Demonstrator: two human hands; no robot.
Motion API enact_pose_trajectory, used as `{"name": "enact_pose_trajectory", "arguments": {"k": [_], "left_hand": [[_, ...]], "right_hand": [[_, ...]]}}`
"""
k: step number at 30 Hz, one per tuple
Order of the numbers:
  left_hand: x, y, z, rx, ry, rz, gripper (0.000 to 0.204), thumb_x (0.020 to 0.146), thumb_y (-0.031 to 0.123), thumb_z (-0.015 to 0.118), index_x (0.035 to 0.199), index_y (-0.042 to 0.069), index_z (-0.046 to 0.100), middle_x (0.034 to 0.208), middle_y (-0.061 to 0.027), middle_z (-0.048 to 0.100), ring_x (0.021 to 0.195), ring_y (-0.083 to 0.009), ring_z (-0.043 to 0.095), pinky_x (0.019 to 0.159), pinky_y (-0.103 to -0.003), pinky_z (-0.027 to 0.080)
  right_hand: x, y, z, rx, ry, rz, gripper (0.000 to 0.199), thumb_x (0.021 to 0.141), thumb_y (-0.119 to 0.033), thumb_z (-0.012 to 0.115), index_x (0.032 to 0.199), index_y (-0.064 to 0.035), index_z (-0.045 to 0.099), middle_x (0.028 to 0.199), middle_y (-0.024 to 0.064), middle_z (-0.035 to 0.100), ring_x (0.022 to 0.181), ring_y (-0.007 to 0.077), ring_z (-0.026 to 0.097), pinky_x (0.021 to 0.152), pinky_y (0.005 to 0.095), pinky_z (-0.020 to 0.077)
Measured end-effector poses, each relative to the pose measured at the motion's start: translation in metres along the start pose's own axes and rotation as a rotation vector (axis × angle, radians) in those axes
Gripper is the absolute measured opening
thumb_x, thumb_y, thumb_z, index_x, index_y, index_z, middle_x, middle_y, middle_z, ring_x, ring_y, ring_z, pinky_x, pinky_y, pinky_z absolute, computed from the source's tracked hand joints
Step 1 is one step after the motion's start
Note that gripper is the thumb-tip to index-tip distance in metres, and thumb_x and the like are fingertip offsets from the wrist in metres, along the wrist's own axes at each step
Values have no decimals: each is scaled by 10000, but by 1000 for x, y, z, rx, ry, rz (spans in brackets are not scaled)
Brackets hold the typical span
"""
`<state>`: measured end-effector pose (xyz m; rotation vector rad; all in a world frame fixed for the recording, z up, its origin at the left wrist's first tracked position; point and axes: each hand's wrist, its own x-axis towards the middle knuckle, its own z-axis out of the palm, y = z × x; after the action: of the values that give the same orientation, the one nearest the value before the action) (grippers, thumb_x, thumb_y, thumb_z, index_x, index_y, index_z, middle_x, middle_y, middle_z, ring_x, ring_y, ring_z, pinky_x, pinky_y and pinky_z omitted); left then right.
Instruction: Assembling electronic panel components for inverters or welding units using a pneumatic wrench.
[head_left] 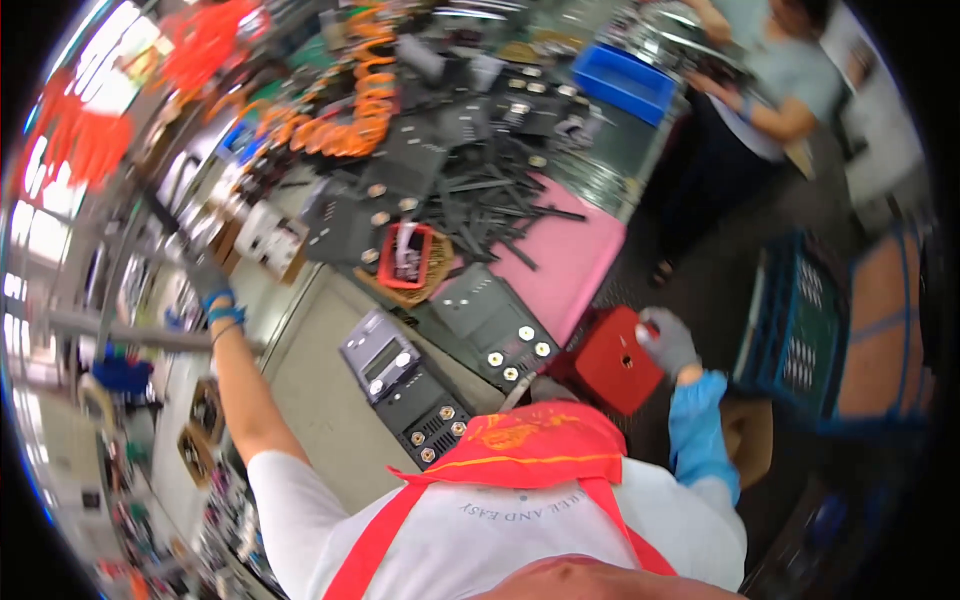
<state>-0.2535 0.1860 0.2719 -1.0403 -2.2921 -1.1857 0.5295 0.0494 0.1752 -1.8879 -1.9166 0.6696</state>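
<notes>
My right hand (pixel 665 340), in a grey glove with a blue sleeve cover, grips the edge of a red square stool (pixel 615 362) beside the workbench. My left hand (pixel 207 278), in a grey glove with a blue cuff, is stretched far out to the left, toward a shelf above a grey metal rail (pixel 120 332). Blur hides whether it holds anything. Two black metal panels with round brass fittings (pixel 495 325) (pixel 405 385) lie on the bench between my arms.
A small red tray (pixel 405 255) sits on a woven basket. Behind it are a pink mat (pixel 565 255), a heap of black strips (pixel 480 200), orange coiled hose (pixel 365 105) and a blue bin (pixel 625 80). Another person (pixel 775 95) works at the upper right. A blue crate (pixel 800 330) stands on the floor to the right.
</notes>
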Motion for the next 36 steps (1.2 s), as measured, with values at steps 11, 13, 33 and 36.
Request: {"name": "enact_pose_trajectory", "arguments": {"k": [11,13,33,36], "left_hand": [[-63,45,63,-657,-134,-341,419,834,253,634,1052,-92,543,944,-143,605,856,-210,563,785,-328,457],[-84,4,80,-544,-129,-281,432,835,228,617,1090,-111,534,994,-162,613,904,-232,573,811,-349,461],[-443,-64,-188,-64,-210,-759,349,911,291,565,1073,-11,628,924,-75,656,823,-132,572,732,-261,459],[-463,-53,-215,-151,-293,-983,384,932,336,533,1132,15,601,993,-48,624,877,-129,578,757,-282,474]], "right_hand": [[124,53,-116,1790,300,366,210,924,-189,519,1068,-41,556,1086,108,600,1021,256,573,950,458,467],[147,51,-128,1845,223,319,204,925,-184,516,1064,-42,560,1086,105,601,1022,256,573,950,458,469],[161,11,198,297,-802,97,344,925,-369,463,1003,-48,560,817,132,644,695,278,634,655,399,510],[120,-44,221,-188,-681,-145,398,939,-417,423,1041,-43,512,828,206,644,735,379,630,659,487,488]]}}
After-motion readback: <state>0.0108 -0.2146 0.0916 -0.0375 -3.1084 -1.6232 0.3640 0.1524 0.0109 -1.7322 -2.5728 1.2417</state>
